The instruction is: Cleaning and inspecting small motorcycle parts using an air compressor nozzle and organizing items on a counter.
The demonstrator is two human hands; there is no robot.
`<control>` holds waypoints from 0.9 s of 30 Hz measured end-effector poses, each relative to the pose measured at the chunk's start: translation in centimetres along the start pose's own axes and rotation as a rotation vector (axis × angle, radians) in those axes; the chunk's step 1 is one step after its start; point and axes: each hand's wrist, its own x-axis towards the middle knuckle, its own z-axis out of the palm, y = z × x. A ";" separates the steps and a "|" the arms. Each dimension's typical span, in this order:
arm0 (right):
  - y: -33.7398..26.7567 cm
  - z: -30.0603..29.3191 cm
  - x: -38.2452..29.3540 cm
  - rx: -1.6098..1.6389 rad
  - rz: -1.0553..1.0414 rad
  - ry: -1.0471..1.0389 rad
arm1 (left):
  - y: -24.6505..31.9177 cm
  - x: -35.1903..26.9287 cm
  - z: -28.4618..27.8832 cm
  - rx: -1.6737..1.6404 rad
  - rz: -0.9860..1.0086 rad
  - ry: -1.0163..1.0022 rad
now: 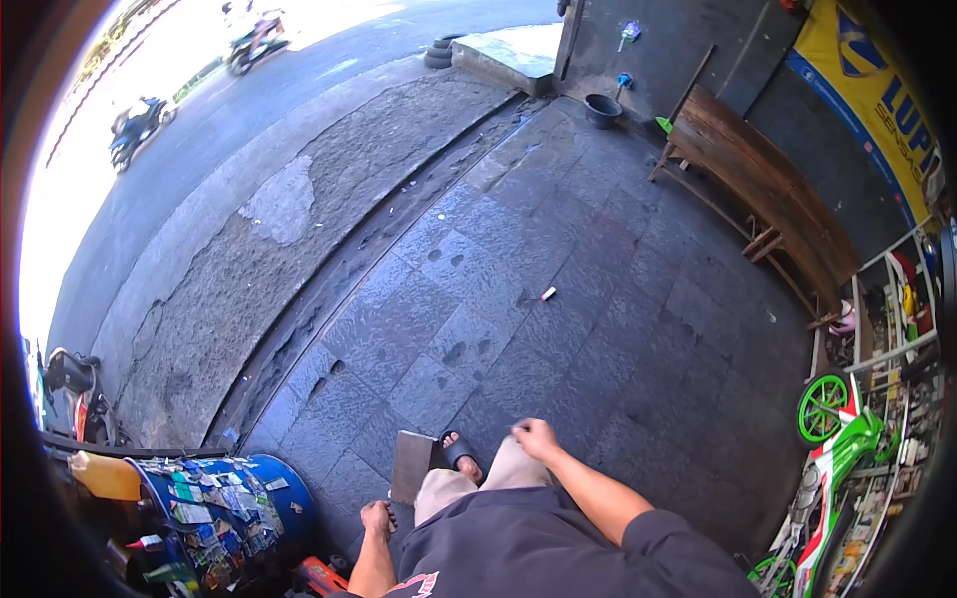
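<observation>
My right hand (535, 439) is over my right knee, its fingers curled; whether anything is in them cannot be told. My left hand (379, 518) is low beside my left thigh, fingers curled, near a brown flat-topped block (413, 465) on the floor. A black sandal (457, 448) is on my foot between the block and my right leg. Farther ahead, a small white and red object (549, 294) lies on the dark stone tiles.
A blue drum (288, 502) covered with stickers stands at left, with a yellowish jerrycan (105, 476) by it. At right are a wooden bench (770, 194), a green-wheeled miniature motorcycle (841, 448) and a crowded rack. A black basin (602, 111) is by the wall; motorcycles pass on the road.
</observation>
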 end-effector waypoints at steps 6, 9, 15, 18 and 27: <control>3.8 -9.2 8.4 0.256 0.236 0.343 | 6.1 4.6 3.9 0.228 -0.175 0.045; 4.4 -12.4 15.5 0.346 0.390 0.353 | 11.7 5.2 8.6 0.299 -0.174 0.025; 16.7 -12.2 41.4 0.198 0.497 0.335 | 24.2 8.9 26.2 0.295 -0.072 0.004; 20.9 -11.6 53.8 0.201 0.615 0.428 | 24.9 9.8 32.9 0.274 -0.099 -0.045; 30.0 -11.4 81.5 -0.140 0.538 0.735 | 18.7 9.8 44.9 0.379 -0.512 -0.108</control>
